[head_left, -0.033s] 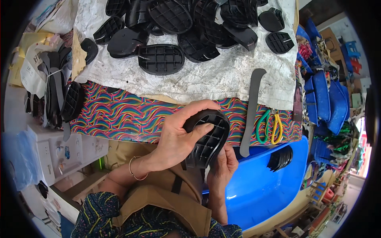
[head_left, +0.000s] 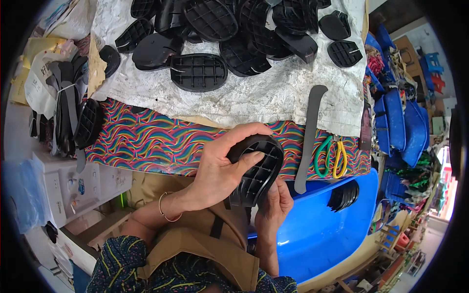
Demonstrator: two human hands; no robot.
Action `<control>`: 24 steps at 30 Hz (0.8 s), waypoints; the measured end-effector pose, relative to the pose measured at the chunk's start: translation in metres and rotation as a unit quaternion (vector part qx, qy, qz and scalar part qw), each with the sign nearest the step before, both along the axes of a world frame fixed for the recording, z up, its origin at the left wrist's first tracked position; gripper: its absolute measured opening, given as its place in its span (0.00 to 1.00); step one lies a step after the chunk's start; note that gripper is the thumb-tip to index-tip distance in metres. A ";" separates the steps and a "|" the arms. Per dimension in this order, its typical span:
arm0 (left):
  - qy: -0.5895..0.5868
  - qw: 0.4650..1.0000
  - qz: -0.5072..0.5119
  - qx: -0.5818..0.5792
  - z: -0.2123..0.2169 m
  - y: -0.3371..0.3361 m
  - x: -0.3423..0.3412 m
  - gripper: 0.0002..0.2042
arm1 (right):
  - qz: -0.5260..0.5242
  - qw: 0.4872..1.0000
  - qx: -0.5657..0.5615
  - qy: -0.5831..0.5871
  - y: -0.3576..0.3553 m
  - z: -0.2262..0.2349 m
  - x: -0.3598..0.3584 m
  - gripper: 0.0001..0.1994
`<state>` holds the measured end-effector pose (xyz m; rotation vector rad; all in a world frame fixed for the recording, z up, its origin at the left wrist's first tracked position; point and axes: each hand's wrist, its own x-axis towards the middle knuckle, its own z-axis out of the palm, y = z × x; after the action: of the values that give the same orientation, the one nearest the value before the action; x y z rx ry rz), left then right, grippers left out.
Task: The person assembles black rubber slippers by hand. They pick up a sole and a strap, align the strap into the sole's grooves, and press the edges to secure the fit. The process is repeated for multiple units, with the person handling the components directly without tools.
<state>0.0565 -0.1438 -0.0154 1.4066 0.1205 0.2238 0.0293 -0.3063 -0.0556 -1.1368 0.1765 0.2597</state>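
Note:
Held just in front of the table edge is a black shoe heel (head_left: 266, 168), its gridded hollow side facing up toward me. My left hand (head_left: 212, 168) grips it from the left, thumb pressed onto the grid and fingers curled over the far rim. At its lower right edge, my right hand (head_left: 275, 202) pinches the heel; some of those fingertips are hidden beneath it. A smooth black band follows the heel's curved outer wall. To the right, a long dark grey strip (head_left: 311, 136) overhangs the table edge, beside scissors (head_left: 340, 161) with green and yellow handles.
Many black heels (head_left: 199, 73) are heaped on a stained white cloth (head_left: 205, 107) at the back. Below the table's right side stands a blue tub (head_left: 322, 239) holding a stack of black curved pieces (head_left: 344, 195). Tied dark strips (head_left: 67, 107) hang at left, above white drawers (head_left: 73, 190).

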 end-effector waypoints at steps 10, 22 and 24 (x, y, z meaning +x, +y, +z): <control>0.015 1.000 -0.001 0.013 0.005 -0.005 0.006 0.16 | 0.075 0.987 -0.137 -0.032 -0.011 0.006 0.005 0.19; 0.030 0.999 -0.027 0.002 0.004 -0.001 0.008 0.16 | 0.174 0.870 -0.432 -0.161 -0.026 0.002 0.015 0.16; 0.035 0.998 -0.040 0.019 0.007 0.001 0.007 0.15 | 0.088 0.752 -0.551 -0.351 -0.031 -0.014 0.026 0.14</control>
<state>0.0631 -0.1428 -0.0088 1.4547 0.1170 0.1109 0.0554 -0.3369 -0.0698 -2.3637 -0.5420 -0.1793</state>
